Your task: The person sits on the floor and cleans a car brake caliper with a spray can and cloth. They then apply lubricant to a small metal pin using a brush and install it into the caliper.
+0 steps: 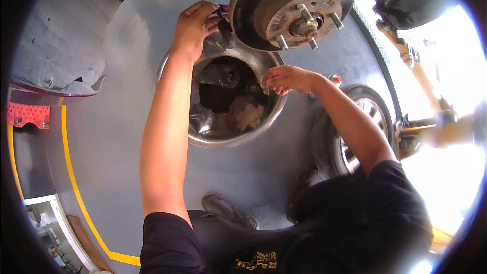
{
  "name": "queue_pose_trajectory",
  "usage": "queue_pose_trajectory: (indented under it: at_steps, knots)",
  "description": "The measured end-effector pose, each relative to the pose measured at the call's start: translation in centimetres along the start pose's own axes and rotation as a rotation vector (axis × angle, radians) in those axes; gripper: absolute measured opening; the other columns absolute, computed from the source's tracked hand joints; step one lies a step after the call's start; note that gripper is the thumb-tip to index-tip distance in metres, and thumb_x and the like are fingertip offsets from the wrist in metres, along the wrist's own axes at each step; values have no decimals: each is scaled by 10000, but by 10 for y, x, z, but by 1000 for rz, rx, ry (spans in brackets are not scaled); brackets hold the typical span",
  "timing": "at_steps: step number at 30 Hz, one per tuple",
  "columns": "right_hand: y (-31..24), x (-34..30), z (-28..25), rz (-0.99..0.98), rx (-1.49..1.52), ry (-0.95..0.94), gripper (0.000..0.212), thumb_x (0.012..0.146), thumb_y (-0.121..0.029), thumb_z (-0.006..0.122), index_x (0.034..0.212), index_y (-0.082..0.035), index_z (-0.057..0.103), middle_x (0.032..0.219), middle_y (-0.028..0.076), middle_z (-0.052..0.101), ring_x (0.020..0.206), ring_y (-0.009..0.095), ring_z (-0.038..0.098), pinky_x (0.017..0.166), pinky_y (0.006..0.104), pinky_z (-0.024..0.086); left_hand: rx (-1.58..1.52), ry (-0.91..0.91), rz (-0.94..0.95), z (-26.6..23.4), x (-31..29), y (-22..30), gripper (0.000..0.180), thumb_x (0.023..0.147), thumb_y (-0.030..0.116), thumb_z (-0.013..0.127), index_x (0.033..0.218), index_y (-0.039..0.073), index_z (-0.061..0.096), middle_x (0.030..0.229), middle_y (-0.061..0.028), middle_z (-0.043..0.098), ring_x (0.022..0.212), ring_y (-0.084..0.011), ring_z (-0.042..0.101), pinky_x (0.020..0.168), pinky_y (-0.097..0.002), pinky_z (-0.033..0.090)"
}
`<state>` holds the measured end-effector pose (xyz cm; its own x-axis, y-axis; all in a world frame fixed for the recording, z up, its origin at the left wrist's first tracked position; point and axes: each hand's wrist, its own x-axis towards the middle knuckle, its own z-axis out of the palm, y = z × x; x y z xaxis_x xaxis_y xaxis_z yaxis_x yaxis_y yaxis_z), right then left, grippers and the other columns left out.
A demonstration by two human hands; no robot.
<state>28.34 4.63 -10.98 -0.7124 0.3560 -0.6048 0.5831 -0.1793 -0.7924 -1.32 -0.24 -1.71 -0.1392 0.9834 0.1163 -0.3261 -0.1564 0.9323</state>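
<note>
At the top, a brake disc with its hub point(304, 18) and several wheel studs hangs above the floor. Just left of the disc's edge, my left hand point(195, 26) is raised, with its thumb and fingers closed around a slim dark part point(224, 29); how this part is attached is hidden. Below lies a round metal basin point(276, 116) holding dark, reflective liquid point(223, 96). Over the basin's right rim, my right hand point(288, 78) has its fingers curled together in a pinch. Whatever those fingers hold, if anything, is too small to make out.
A wheel with its tire point(355, 127) stands right of the basin, near a small red-topped item point(335, 79). A yellow lift arm point(423, 132) runs along the right. Car bodywork point(56, 66) juts in from the left. A yellow line point(76, 187) crosses the grey floor.
</note>
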Motion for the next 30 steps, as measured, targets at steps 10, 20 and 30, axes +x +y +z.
queue_pose_trajectory:
  at_steps: [10, 20, 30]
  knots:
    - [-3, -3, 4, -7, 24, -38, 304, 1018, -339, 645, 1203, -99, 660, 895, -40, 597, 828, 76, 574, 769, 262, 499, 146, -134, 86, -10, 0, 9, 111, 959, 175, 658, 942, 78, 710, 908, 2, 715, 871, -112, 676, 866, -311, 524]
    - [0, -2, 11, -4, -54, -10, 271, 1029, -309, 628, 1199, -100, 658, 928, -38, 614, 849, 69, 579, 767, 249, 503, 121, -188, -13, -15, -5, 16, 147, 962, 223, 658, 936, 95, 724, 871, 31, 710, 875, -88, 662, 856, -290, 506]
    - [0, 1, 18, -50, -76, -23, 267, 1029, -311, 626, 1182, -94, 657, 929, -31, 607, 850, 88, 580, 763, 263, 508, 94, -161, -45, -11, -13, 17, 142, 940, 222, 673, 894, 104, 737, 878, 25, 708, 872, -90, 654, 859, -280, 494]
